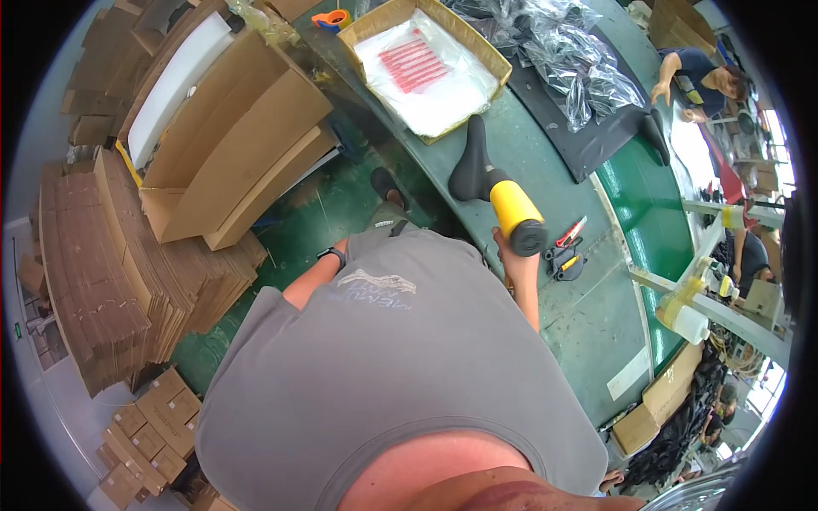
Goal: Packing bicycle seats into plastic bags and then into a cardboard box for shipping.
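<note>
On green bench, cardboard box (494, 61) of clear bags (426, 68), right hand (511, 255) fingers gripping yellow tool (518, 217), left fingers hidden.

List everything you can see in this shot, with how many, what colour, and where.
Heat gun: one, yellow and black, on the green table, held by the right hand.
Bicycle saddle: one, black, at the heat gun's nozzle.
Cardboard tray: one, brown, far end of the table, holding clear bags with red print.
Plastic wrappers: a pile, clear, on a black mat.
Utility knife: one, red, beside the heat gun.
Tape dispenser: one, orange and blue, top.
Flat cardboard boxes: stacks, brown, left on the floor.
Table: one, green.
Co-worker: one, dark shirt, upper right.
Left hand: hidden; only the forearm with a black wristband shows.
Right hand: gripping the heat gun.
</note>
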Available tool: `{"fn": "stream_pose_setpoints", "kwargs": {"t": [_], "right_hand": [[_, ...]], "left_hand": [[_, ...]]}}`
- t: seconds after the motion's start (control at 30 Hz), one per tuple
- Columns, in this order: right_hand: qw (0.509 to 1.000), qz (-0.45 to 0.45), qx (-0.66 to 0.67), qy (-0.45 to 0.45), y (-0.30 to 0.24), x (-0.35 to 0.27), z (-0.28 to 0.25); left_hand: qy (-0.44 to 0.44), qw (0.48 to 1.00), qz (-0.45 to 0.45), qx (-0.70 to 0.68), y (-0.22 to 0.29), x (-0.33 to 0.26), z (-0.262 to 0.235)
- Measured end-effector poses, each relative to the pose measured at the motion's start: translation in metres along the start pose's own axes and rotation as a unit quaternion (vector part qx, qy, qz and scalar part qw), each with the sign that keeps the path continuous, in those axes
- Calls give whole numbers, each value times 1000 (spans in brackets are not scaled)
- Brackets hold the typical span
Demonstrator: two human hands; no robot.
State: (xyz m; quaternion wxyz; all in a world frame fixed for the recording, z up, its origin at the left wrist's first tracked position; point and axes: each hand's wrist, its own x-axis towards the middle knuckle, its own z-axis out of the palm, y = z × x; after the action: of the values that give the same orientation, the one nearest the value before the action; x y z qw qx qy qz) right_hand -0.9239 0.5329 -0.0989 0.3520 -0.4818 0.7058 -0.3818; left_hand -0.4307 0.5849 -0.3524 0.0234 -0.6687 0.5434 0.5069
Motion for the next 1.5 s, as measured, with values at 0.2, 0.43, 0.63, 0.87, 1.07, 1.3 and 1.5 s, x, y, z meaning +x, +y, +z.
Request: {"fn": "stream_pose_setpoints", "kwargs": {"t": [0.2, 0.43, 0.63, 0.87, 1.07, 1.3, 1.5], "right_hand": [[993, -41, -111, 3, -27, -6, -6], [992, 82, 67, -71, -39, -4, -8], [953, 188, 226, -70, -46, -7, -10], [984, 146, 100, 15, -29, -17, -20], [983, -48, -121, 132, -24, -25, 10], [943, 285, 158, 65, -62, -23, 34], [916, 327, 215, 86, -120, -11, 59]], "left_hand": [[-77, 994, 5, 75, 8, -6, -1], [8, 997, 70, 24, -46, 5, 11], [78, 996, 43, -15, -19, 5, -26], [97, 989, 31, -110, 37, 43, -83], [49, 995, 71, 54, 76, 85, -108], [-1, 972, 201, 122, 127, 147, -155], [-29, 893, 426, 142, 249, 157, -230]]}}
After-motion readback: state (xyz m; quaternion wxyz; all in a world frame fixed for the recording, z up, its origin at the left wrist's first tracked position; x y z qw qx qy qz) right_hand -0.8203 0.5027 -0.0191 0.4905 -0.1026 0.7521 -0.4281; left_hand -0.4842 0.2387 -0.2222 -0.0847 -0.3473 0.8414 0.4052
